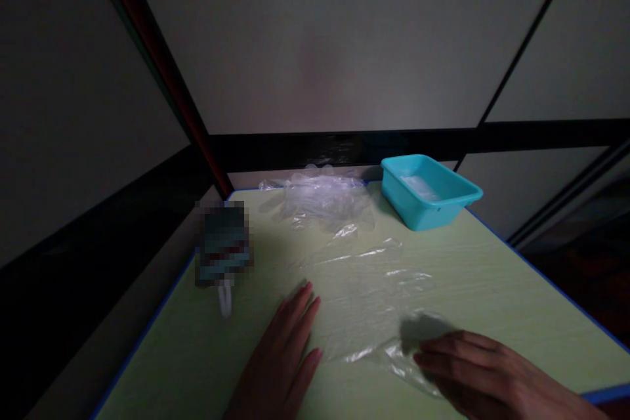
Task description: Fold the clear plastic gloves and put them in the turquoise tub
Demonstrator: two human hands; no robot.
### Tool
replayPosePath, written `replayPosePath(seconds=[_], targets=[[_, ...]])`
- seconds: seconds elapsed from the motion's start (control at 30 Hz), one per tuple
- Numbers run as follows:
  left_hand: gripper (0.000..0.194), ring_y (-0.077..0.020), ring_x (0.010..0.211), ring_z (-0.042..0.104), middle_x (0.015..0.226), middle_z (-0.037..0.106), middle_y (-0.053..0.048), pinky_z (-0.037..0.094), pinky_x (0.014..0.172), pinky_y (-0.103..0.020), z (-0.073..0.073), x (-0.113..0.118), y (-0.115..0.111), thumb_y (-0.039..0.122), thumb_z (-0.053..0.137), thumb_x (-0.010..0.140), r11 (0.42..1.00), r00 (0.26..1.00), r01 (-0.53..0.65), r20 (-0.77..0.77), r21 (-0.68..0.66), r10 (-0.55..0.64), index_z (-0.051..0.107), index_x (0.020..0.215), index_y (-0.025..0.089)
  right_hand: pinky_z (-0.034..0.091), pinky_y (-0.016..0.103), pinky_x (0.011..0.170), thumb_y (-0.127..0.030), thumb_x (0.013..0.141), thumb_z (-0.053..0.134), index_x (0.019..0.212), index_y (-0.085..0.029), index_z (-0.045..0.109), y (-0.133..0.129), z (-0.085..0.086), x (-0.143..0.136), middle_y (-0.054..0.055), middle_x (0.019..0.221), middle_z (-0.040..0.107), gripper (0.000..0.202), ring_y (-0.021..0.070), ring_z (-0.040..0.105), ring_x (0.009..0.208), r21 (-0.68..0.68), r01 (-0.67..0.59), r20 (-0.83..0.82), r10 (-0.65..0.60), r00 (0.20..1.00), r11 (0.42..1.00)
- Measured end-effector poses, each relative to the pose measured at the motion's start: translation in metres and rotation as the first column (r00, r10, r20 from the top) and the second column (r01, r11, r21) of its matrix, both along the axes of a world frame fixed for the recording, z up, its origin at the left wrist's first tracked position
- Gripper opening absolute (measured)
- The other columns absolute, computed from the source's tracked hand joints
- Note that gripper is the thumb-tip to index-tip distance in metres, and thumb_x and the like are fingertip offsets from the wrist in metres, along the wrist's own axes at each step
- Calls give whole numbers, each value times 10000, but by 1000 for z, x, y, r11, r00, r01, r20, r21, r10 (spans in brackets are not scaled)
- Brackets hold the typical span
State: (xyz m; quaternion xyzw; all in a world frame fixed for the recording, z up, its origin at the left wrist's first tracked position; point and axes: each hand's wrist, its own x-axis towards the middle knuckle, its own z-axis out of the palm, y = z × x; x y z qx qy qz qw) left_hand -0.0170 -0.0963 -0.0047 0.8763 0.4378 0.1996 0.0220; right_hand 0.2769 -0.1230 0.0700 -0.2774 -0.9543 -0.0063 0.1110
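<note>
A clear disposable plastic glove [364,302] lies spread flat on the pale green table, its fingers pointing right and away from me. Beside its left edge, my left hand [285,348] rests palm down, fingers stretched out and holding nothing. My right hand [477,367] is at the glove's near right part, fingers together and bent over the crumpled film. Its thumb is hidden underneath, and the fingertips appear to grip the film. Farther back lies a loose pile of similar clear gloves [325,200].
A turquoise plastic basin [423,200] with something whitish inside stands at the back right of the table [172,367]. At the left edge is a pixelated dark item [224,243] with a white loop [225,300] below it. Wall panels [335,65] rise behind the table.
</note>
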Motion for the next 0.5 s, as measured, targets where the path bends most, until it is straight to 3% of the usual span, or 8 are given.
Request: replayPosePath(seconds=[0.33,0.5], targets=[[457,-213,1256,341,1393,345,-75,331,1001,-390,-7,0,3,201,398,868,998,999,32,-22,52,-31,328,1319,189,556,253,691,-185,831,501,1047,-138,604,0,-7,0,53,1033,660,243,184,645,857,8,31,36,-31,999,999],[408,-223,1243,363,1384,362,-76,336,1002,-386,-6,0,5,204,418,855,998,999,34,-22,56,-33,416,1262,181,549,219,663,-143,858,406,991,-156,621,-1,-3,-2,22,942,691,254,152,660,782,81,29,-56,-24,998,996]])
